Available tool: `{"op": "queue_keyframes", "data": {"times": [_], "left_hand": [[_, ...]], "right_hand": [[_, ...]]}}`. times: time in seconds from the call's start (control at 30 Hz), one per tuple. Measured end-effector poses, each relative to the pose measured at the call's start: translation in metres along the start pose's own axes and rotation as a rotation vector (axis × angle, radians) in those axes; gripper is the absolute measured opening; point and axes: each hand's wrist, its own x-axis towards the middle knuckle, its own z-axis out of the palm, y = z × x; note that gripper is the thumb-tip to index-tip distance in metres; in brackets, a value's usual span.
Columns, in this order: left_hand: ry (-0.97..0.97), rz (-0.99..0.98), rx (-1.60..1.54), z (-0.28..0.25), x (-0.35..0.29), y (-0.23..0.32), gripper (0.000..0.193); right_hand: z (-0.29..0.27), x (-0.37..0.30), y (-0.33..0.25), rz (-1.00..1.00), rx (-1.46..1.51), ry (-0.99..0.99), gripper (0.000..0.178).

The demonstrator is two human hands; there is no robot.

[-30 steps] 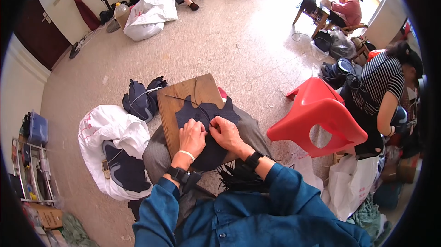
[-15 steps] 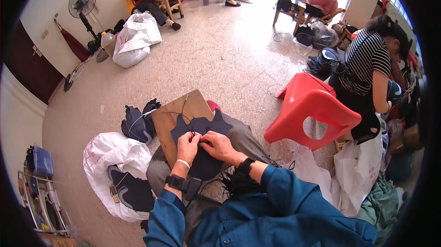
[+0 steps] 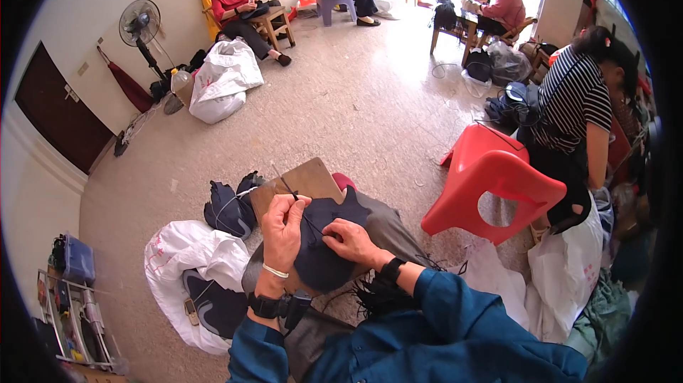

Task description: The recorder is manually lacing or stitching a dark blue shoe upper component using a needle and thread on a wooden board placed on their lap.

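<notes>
A dark navy fabric piece (image 3: 324,269) with pointed corners lies across my lap and partly over a wooden board (image 3: 313,178). My left hand (image 3: 282,237) is raised above its left side, thumb and fingers pinched on a thin black cord (image 3: 310,222). From there the cord slants down to the fabric. My right hand (image 3: 352,242) rests lower on the piece, its fingers pinching the fabric where the cord meets it; its exact grip is partly hidden. Black fringe-like strands (image 3: 380,299) hang beside my right forearm.
On my left are a white sack (image 3: 167,255) with dark pieces and a navy bundle (image 3: 226,211). A red plastic stool (image 3: 462,205) stands to the right, near a person in stripes (image 3: 573,102). Other people sit further back. White bags (image 3: 562,269) lie at right.
My left hand has risen away from my right hand, drawing the cord up. The right hand stays low on the fabric. The head view has shifted slightly, and the striped person reaches lower.
</notes>
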Motion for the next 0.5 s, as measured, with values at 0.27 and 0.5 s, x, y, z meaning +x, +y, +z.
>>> {"op": "queue_keyframes", "data": {"times": [0.27, 0.5], "left_hand": [[0.057, 0.071, 0.045, -0.011, 0.003, 0.027, 0.01], [0.085, 0.114, 0.085, -0.012, -0.001, 0.033, 0.007]], "right_hand": [[0.0, 0.0, 0.001, 0.011, 0.01, 0.007, 0.019], [0.001, -0.001, 0.001, 0.003, 0.033, 0.008, 0.018]]}}
